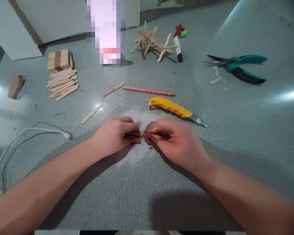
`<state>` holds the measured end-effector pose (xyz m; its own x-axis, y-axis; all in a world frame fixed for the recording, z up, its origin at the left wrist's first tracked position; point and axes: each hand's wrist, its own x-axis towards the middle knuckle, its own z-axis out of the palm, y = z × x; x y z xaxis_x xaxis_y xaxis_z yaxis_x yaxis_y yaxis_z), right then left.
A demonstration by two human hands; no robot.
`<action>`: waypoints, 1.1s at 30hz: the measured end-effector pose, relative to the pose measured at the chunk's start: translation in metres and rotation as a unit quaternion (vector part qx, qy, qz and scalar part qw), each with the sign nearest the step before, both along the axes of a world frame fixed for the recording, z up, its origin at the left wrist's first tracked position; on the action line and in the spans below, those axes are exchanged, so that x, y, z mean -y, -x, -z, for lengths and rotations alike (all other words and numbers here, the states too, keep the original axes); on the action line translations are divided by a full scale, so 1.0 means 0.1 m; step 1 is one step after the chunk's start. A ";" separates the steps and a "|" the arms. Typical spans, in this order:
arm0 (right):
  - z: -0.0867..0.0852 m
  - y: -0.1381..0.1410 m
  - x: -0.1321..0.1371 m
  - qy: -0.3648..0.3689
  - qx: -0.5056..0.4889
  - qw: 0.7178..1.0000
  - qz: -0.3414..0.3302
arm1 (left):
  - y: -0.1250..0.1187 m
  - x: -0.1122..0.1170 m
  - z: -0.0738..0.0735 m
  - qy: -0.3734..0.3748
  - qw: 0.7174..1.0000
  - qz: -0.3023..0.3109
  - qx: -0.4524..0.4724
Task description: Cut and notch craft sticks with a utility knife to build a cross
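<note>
My left hand (114,134) is closed in a pinch around a thin wooden craft stick (135,134), mostly hidden by the fingers. Facing it, my right hand (182,140) pinches a small folded brown piece of what looks like sandpaper (151,126) at the stick's end. Pale dust (134,153) covers the table beneath both hands, with a small brown speck (150,148) in it. Just beyond the right hand lies a yellow-handled craft knife (171,107), its blade pointing right. A pink pencil (149,91) rests farther back.
Loose sticks (63,83) and a banded bundle (60,59) lie back left, near a brown piece (15,86). A white cable (34,129) curves at left. Stick assemblies (147,40), a white tube (177,49) and teal pliers (247,59) occupy the far side. A pixelated object (105,29) stands behind.
</note>
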<state>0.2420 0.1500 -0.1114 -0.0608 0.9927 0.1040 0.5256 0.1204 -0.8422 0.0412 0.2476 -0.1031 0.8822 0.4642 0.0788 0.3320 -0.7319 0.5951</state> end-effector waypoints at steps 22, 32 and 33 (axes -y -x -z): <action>-0.06 -0.13 0.05 -0.110 0.054 0.991 -0.051 | -0.03 0.31 -0.10 -0.071 0.986 -0.107 -0.103; -0.01 -0.11 0.10 -0.186 0.137 0.964 -0.133 | -0.01 0.22 -0.15 -0.002 0.987 -0.122 -0.105; 0.00 -0.12 0.10 -0.197 0.149 0.959 -0.140 | -0.01 0.21 -0.15 0.004 0.988 -0.119 -0.101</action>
